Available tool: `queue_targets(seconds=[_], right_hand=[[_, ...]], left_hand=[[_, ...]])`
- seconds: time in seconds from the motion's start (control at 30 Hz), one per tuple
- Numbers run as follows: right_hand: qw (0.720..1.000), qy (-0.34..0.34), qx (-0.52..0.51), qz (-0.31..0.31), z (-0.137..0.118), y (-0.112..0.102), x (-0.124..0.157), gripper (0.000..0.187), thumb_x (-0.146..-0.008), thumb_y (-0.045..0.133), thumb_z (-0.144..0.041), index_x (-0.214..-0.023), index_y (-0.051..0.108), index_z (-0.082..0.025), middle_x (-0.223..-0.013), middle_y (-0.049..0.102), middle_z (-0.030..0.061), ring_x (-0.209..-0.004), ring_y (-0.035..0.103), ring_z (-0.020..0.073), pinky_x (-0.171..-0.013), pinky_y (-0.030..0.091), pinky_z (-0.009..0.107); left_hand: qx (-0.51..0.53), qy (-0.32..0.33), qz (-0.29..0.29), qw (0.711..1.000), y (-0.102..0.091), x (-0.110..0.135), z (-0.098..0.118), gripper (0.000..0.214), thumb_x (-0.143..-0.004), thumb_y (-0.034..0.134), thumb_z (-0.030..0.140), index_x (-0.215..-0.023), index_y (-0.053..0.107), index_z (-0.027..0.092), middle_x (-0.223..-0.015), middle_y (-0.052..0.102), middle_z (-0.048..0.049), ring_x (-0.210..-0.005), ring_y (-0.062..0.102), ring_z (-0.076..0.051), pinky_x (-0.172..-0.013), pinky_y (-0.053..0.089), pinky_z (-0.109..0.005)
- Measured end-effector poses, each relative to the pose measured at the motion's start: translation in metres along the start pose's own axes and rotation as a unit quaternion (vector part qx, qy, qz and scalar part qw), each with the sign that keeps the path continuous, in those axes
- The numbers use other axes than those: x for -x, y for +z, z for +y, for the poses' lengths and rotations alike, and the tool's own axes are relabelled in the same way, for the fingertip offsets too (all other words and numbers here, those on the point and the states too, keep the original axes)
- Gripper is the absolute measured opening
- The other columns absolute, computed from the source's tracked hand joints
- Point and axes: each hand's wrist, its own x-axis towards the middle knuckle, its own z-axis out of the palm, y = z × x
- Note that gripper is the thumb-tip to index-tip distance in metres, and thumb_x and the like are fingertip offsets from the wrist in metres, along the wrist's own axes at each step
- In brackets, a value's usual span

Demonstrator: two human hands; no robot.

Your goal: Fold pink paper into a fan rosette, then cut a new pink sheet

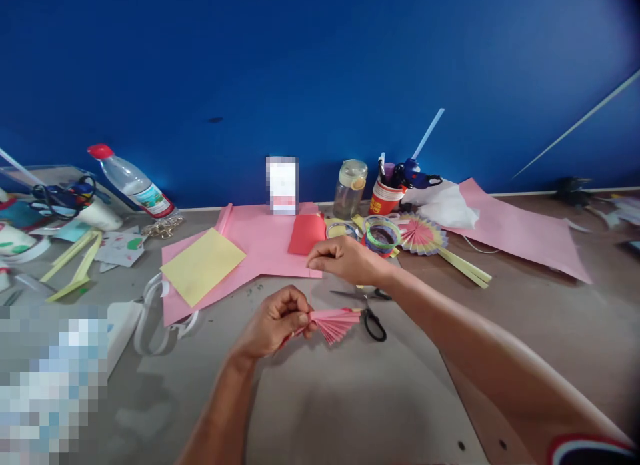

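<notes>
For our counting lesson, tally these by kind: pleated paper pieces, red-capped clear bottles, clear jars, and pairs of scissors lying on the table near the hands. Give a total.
Pleated paper pieces: 2 (pink fan in the left hand, pink-centred rosette)
Red-capped clear bottle: 1
Clear jar: 1
Scissors near the hands: 1 pair
Total: 5

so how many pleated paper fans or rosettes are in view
2: the pink fan held in the left hand, and the pink-centred rosette near the red cup. Others may be hidden.
</notes>
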Motion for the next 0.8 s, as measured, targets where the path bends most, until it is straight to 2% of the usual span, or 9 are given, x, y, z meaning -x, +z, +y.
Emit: queue_targets(seconds=[0.1,0.17,0.23,0.33,0.5,0.6,0.67,0.73,0.8], right_hand=[[0.995,0.052,-0.078,-0.018,0.026,0.021,-0.004,0.017,-0.079,0.057,-0.026,-0.078,0.066,-0.012,-0.069,0.062,0.0008,-0.063,0.052,0.0111,-0.059,0.039,0.021],[0.997,0.025,-0.067,-0.039,0.033,0.041,0.005,0.019,-0.082,0.052,-0.025,-0.076,0.066,-0.013,-0.07,0.063,0.0003,-0.065,0.053,0.0118,-0.06,0.04,0.021],[0.998,0.013,-0.029,-0.047,0.031,0.056,0.02,0.023,-0.086,0.048,-0.026,-0.073,0.064,-0.015,-0.066,0.061,-0.0011,-0.062,0.052,0.011,-0.057,0.039,0.02],[0.994,-0.043,0.067,-0.077,0.02,0.068,0.041,0.024,-0.09,0.045,-0.023,-0.08,0.065,-0.017,-0.071,0.064,0.001,-0.065,0.056,0.012,-0.061,0.038,0.021],[0.975,-0.085,0.195,-0.068,0.005,0.068,0.061,0.019,-0.089,0.045,-0.019,-0.084,0.063,-0.016,-0.076,0.066,0.0054,-0.065,0.057,0.0146,-0.06,0.035,0.025],[0.971,-0.1,0.208,-0.055,-0.006,0.059,0.067,0.02,-0.088,0.044,-0.016,-0.075,0.06,-0.016,-0.069,0.063,0.0038,-0.059,0.053,0.0137,-0.057,0.032,0.026],[0.972,-0.111,0.203,-0.029,-0.016,0.048,0.065,0.022,-0.087,0.044,-0.016,-0.07,0.058,-0.016,-0.065,0.061,0.0032,-0.057,0.051,0.0129,-0.055,0.03,0.026],[0.975,-0.113,0.189,0.001,-0.026,0.032,0.057,0.023,-0.087,0.043,-0.016,-0.07,0.059,-0.015,-0.065,0.06,0.0029,-0.058,0.049,0.0123,-0.055,0.03,0.025],[0.981,-0.1,0.165,0.017,-0.031,0.016,0.043,0.024,-0.087,0.045,-0.017,-0.07,0.061,-0.015,-0.066,0.061,0.0027,-0.06,0.049,0.0113,-0.056,0.031,0.024]], left_hand=[[0.106,0.048,0.096,0.989,-0.007,0.001,0.004,0.031,-0.067,0.077,0.032,-0.076,0.05,0.018,-0.063,0.065,0.0014,-0.05,0.06,-0.01,-0.048,0.044,-0.02],[0.153,0.085,0.164,0.971,-0.011,-0.002,0.006,0.033,-0.065,0.079,0.03,-0.077,0.05,0.019,-0.063,0.064,0.0034,-0.053,0.06,-0.009,-0.051,0.046,-0.019],[0.176,0.106,0.203,0.957,-0.012,-0.006,0.007,0.035,-0.063,0.08,0.03,-0.078,0.049,0.02,-0.063,0.063,0.0043,-0.056,0.06,-0.009,-0.055,0.047,-0.019],[0.15,0.095,0.243,0.953,-0.011,-0.012,0.005,0.035,-0.063,0.078,0.031,-0.08,0.05,0.02,-0.066,0.064,0.0035,-0.059,0.061,-0.009,-0.059,0.048,-0.021],[0.011,0.068,0.3,0.951,-0.007,-0.018,-0.005,0.03,-0.066,0.073,0.033,-0.08,0.05,0.019,-0.065,0.065,0.0025,-0.056,0.061,-0.011,-0.056,0.046,-0.022],[-0.106,0.075,0.288,0.949,-0.005,-0.019,-0.009,0.02,-0.071,0.067,0.03,-0.076,0.052,0.019,-0.065,0.065,0.0005,-0.059,0.061,-0.012,-0.057,0.045,-0.023],[-0.169,0.059,0.252,0.951,-0.002,-0.018,-0.009,0.011,-0.074,0.062,0.026,-0.074,0.054,0.018,-0.065,0.064,0.0002,-0.059,0.059,-0.012,-0.056,0.043,-0.022],[-0.195,0.025,0.187,0.962,0.002,-0.015,-0.006,0.007,-0.076,0.059,0.023,-0.072,0.056,0.018,-0.062,0.063,0.0008,-0.056,0.056,-0.011,-0.053,0.04,-0.021],[-0.169,-0.01,0.097,0.981,0.004,-0.01,-0.003,0.009,-0.076,0.062,0.024,-0.072,0.056,0.018,-0.062,0.063,0.0005,-0.055,0.056,-0.01,-0.053,0.04,-0.021]])
